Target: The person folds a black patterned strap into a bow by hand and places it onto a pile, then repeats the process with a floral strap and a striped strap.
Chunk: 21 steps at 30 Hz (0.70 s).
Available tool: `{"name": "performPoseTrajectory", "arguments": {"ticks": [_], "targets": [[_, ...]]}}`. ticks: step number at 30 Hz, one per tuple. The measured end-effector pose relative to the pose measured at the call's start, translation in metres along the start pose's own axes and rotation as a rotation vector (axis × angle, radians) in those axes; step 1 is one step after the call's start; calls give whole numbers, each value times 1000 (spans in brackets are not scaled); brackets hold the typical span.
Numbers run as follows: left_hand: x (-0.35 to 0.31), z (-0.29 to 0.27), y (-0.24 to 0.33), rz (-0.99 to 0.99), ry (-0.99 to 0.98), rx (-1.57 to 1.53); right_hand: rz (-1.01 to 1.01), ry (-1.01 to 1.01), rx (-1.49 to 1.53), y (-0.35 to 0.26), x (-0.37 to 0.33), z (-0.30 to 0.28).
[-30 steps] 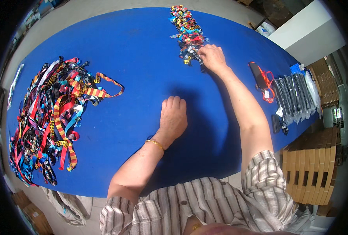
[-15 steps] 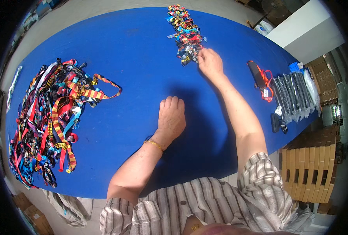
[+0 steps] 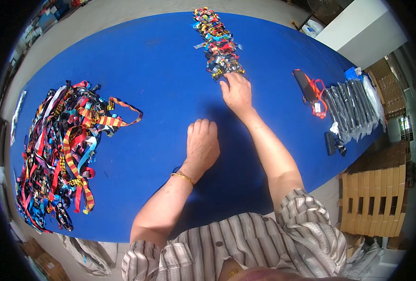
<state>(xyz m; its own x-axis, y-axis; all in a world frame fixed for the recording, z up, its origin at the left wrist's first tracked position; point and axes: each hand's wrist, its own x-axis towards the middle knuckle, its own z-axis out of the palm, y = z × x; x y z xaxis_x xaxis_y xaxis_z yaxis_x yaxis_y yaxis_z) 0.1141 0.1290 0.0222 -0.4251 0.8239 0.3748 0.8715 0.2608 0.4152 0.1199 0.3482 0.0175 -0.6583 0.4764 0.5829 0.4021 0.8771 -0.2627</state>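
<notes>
A long row of small folded bundles of patterned straps (image 3: 216,35), in red, yellow, blue and black, runs along the far middle of the blue table. At its near end lies my right hand (image 3: 238,95), fingers stretched forward against the last bundles and thumb apart from them. My left hand (image 3: 203,144) is closer to me, low over the table, with its fingers curled under. Whatever may be inside those fingers is hidden. To the left spreads a large tangled heap of loose straps (image 3: 60,154), with one striped loop (image 3: 128,114) sticking out toward the middle.
On the right side lie a black flat case (image 3: 304,83), orange-handled scissors (image 3: 318,91), black items in clear plastic bags (image 3: 351,110) and a small black object (image 3: 329,144). Stacked cardboard (image 3: 374,201) stands beyond the blue table (image 3: 156,70) at the right.
My right hand has moved left from the row's side to its near end, and its thumb now stands apart. The left hand stays curled in nearly the same place.
</notes>
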Motion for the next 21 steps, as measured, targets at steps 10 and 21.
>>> {"name": "performPoseTrajectory", "arguments": {"ticks": [10, 21], "targets": [[-1, 1, 0, 8, 34, 25, -22, 44, 9, 4, -5, 10], [0, -4, 2, 12, 18, 7, 29, 23, 33, 2, -4, 5]]}}
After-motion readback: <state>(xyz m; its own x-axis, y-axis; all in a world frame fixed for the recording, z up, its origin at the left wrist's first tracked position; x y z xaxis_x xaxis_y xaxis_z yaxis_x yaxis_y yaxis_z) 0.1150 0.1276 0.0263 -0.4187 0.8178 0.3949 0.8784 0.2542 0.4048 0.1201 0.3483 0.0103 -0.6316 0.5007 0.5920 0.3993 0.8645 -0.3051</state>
